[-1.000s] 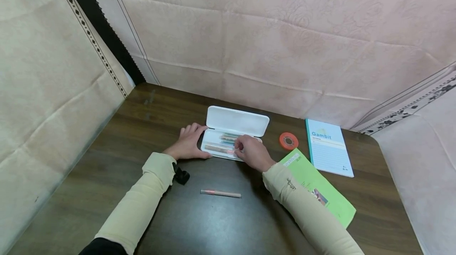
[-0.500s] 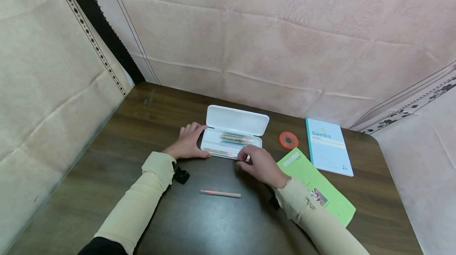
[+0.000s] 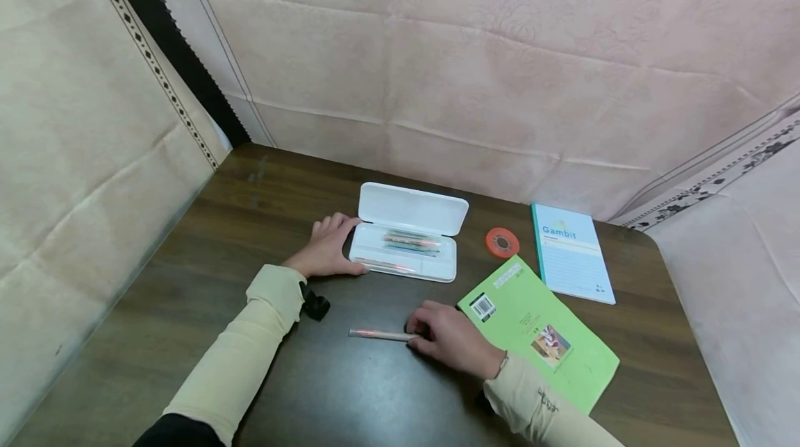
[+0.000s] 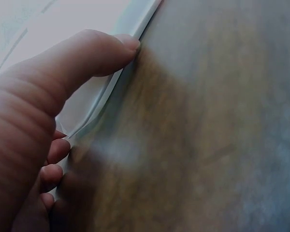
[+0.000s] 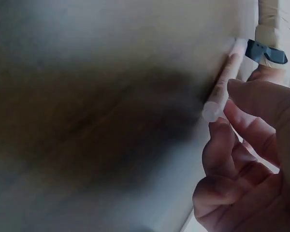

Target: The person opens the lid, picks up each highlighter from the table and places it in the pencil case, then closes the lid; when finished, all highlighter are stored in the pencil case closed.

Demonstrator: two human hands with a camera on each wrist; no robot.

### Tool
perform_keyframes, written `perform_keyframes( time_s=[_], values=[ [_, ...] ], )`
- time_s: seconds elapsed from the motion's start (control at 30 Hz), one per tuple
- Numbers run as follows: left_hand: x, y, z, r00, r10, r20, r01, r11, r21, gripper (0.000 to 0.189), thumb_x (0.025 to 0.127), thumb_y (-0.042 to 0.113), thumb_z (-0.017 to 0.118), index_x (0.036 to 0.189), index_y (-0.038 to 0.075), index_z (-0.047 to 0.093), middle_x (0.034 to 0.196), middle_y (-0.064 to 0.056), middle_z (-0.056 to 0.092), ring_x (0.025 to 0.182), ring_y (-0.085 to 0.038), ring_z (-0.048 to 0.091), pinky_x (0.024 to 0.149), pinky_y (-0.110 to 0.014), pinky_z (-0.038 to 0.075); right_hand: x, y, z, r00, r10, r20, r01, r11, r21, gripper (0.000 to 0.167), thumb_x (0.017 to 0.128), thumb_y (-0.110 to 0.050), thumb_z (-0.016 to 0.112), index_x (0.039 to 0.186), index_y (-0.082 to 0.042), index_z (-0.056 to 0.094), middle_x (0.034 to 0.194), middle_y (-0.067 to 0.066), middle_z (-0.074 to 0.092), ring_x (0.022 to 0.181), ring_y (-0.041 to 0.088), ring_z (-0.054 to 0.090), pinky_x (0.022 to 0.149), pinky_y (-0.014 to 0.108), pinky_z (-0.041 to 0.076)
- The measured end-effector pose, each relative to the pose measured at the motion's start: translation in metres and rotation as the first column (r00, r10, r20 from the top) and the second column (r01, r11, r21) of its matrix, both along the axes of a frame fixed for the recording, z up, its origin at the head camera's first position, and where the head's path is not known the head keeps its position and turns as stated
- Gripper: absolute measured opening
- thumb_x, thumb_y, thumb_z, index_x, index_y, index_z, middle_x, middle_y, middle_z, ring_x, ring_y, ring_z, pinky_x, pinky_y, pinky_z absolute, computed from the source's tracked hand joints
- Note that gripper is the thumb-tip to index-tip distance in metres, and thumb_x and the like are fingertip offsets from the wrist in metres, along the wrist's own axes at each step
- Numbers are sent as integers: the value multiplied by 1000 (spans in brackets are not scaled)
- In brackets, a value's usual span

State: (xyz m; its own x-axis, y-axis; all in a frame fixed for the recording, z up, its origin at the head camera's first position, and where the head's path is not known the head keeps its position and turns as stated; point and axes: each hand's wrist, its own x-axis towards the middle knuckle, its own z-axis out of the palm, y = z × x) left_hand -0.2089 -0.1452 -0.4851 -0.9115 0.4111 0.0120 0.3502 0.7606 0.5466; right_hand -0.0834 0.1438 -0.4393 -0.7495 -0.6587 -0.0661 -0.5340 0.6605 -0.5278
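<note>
An open white pencil case (image 3: 440, 269) lies on the table with its lid raised at the back. Several slim pens (image 3: 409, 241) rest in its rear part, and another lies along its front edge. My left hand (image 3: 325, 250) holds the case by its left end. In the left wrist view the thumb (image 4: 94, 53) lies over the front rim, with the other fingertips at the corner. In front of the case, my right hand (image 3: 453, 339) pinches the right end of a slim greyish pen with a reddish section (image 3: 378, 334). The right wrist view shows that pen (image 5: 226, 79) between thumb and fingers.
A green book (image 3: 531, 336) lies right of my right hand, partly under the forearm. Behind it are an orange-red ring-shaped roll (image 3: 502, 243) and a blue-white "Gambit" notebook (image 3: 571, 256). Light cloth (image 3: 400, 86) hangs around the dark wooden table (image 3: 300, 183).
My right hand has left the case, come toward the front of the table and taken hold of the loose pen's right end. My left hand stays on the case.
</note>
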Motion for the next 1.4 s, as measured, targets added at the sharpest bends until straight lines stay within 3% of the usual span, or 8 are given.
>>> perform_keyframes(
  time_s=[0.4,0.6,0.73,0.93,1.2,1.4],
  values=[
    [1,0,1,1000,5,20,-5,1000,-12,101,69,59,80,148,13,38,132,-10,43,113,-26,36,92,-41,23,1,-2,-5,999,32,-43,-32,999,10,5,90,-20,71,92,-16,67,82,-7,56,71,1,48,64,18,42],
    [0,0,1,1000,2,21,-2,1000,-11,100,69,59,80,148,13,38,132,-10,43,113,-26,37,92,-41,23,-6,1,5,1000,-11,2,11,1000,6,4,91,-19,70,95,-17,69,84,-8,58,72,3,51,65,19,44],
    [-1,0,1,1000,1,14,-1,1000,-10,101,68,60,80,148,13,38,131,-10,43,113,-26,37,92,-41,24,-18,5,20,997,-71,22,71,997,11,8,91,-19,71,99,-19,70,86,-10,59,74,5,53,68,22,46],
    [1,1,3,1000,0,12,0,1000,-1,100,68,57,80,147,12,39,130,-11,44,113,-27,37,91,-43,24,-46,8,38,984,-180,-2,179,980,-85,7,90,-18,72,96,-20,72,89,-6,64,73,12,54,65,23,47],
    [1,1,2,1000,8,-10,-8,1000,-12,100,66,59,81,144,11,41,127,-11,45,111,-27,38,88,-42,24,-86,-6,24,965,-263,-18,260,960,-106,7,89,-19,73,96,-18,76,93,-3,69,77,13,56,72,27,51],
    [3,3,5,1000,12,0,-12,1000,-19,101,66,58,82,146,11,41,129,-11,44,113,-27,38,90,-42,24,-100,-17,10,956,-294,-12,294,955,-36,10,90,-18,72,98,-17,78,100,0,70,87,16,58,85,35,52]
  ],
)
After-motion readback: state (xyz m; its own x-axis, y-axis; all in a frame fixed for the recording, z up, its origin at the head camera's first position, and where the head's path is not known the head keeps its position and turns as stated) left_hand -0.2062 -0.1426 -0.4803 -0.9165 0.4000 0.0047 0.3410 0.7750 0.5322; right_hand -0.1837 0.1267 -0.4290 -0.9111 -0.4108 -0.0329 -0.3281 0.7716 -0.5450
